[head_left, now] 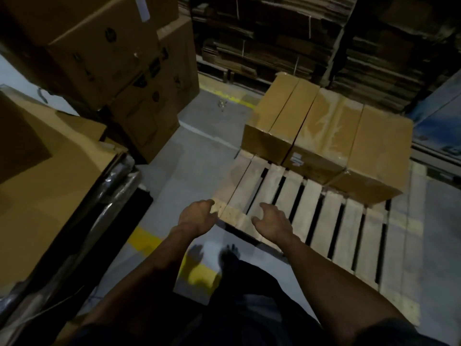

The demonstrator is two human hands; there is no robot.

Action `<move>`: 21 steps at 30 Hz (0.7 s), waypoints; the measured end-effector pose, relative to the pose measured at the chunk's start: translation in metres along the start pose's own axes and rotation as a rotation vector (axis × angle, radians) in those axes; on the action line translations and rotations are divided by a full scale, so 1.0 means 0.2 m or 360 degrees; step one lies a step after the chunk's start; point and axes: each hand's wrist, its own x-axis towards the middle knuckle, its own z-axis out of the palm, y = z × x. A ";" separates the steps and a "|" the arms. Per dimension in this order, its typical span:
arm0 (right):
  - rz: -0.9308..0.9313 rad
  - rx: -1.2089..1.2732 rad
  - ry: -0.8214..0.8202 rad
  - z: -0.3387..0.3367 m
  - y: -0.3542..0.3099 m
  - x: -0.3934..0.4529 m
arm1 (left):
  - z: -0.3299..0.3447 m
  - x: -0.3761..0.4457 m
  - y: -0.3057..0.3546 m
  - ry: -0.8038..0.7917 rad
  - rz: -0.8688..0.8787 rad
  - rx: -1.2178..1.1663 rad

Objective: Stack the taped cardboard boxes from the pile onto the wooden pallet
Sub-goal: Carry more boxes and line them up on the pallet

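A slatted wooden pallet (314, 216) lies on the grey floor at the right. Its far half carries a row of taped cardboard boxes (326, 136) set side by side, with shiny tape on their tops. My left hand (198, 216) and my right hand (272, 218) reach forward over the pallet's near left corner, both empty with loosely bent fingers. A pile of larger brown boxes (107, 53) rises at the upper left, apart from both hands.
A big carton on a plastic-wrapped load (50, 171) fills the left side. Bundles of flattened cardboard (299, 33) line the back wall. Yellow floor markings (147, 238) run near my feet. Bare floor (199, 151) separates the pile and the pallet.
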 end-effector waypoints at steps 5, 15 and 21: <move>0.0081 0.0102 0.0027 -0.14 -0.11 0.43 | -0.28 0.49 0.00 -0.0041 0.0107 0.0104; 0.0305 0.0283 0.0188 -0.63 -0.27 1.00 | -0.75 1.25 0.16 -0.0144 0.0219 0.0063; 0.0598 0.0441 0.0314 -0.82 -0.24 1.31 | -0.92 1.77 0.32 -0.0304 0.0383 0.0135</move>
